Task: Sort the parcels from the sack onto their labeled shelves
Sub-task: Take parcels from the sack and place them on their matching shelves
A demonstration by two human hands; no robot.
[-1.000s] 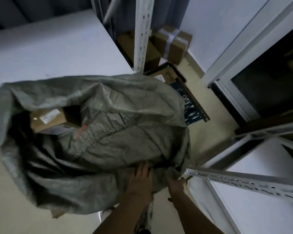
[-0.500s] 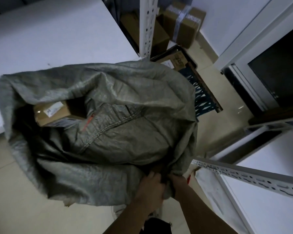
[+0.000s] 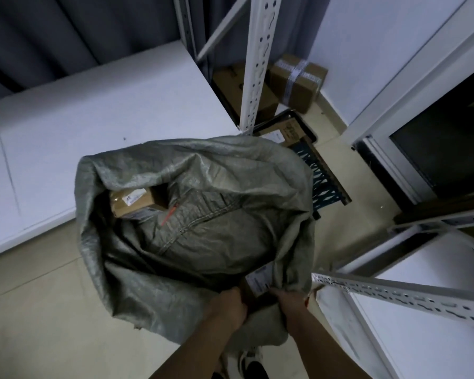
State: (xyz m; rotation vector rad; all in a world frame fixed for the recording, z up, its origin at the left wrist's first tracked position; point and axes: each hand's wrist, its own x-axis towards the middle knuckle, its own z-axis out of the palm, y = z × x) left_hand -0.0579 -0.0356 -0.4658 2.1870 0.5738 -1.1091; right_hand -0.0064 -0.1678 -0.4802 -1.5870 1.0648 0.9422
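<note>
While both hands, left hand [image 3: 231, 306] and right hand [image 3: 286, 299], grip sack [image 3: 203, 242] edge: just starting, box [image 3: 130, 201] still inside, shelf [image 3: 93, 132] bare.

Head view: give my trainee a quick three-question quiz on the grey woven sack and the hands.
1. True or false: both hands grip the grey woven sack at its near edge.
2. Which lies nearer the hands: A, the brown cardboard parcel deep in the sack, or B, the white-labelled parcel?
3. What stands left of the sack?

Key: 1 true: left hand, right hand. 2 B. 3 the white shelf board.
</note>
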